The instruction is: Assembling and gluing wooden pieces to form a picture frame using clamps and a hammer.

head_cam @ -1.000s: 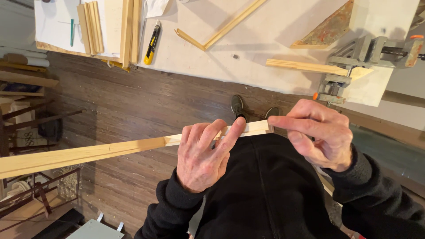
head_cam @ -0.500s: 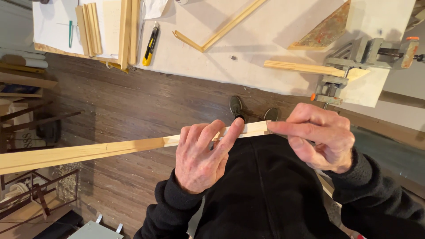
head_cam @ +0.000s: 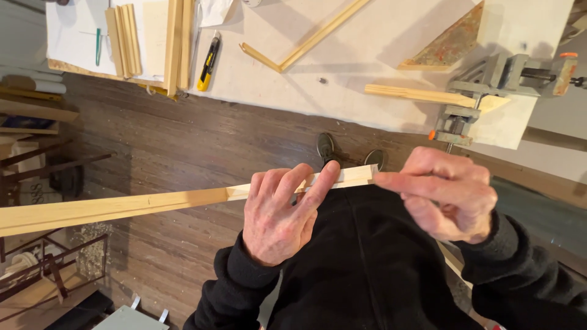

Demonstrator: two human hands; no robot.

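Work table: pale top, spans the upper part of the view, above a dark wood floor.

Long wood strip: light, moulded profile, runs from the left edge, rising slightly to its right end in front of the person's black-clad torso. It is held in the air over the floor, near the table edge but apart from it.

Left hand: lies on the strip near its right end, fingers spread along the upper face, thumb underneath not visible; a loose hold on the strip.

Right hand: fingers curled, index finger extended, its tip touching the strip's right end. The two hands are apart, with the end of the strip between them.

On the table, largest first: a grey corner clamp gripping a short wood piece; a bundle of wood strips; an L-shaped joined strip; a triangular paint-stained block; a yellow utility knife; a green pen.
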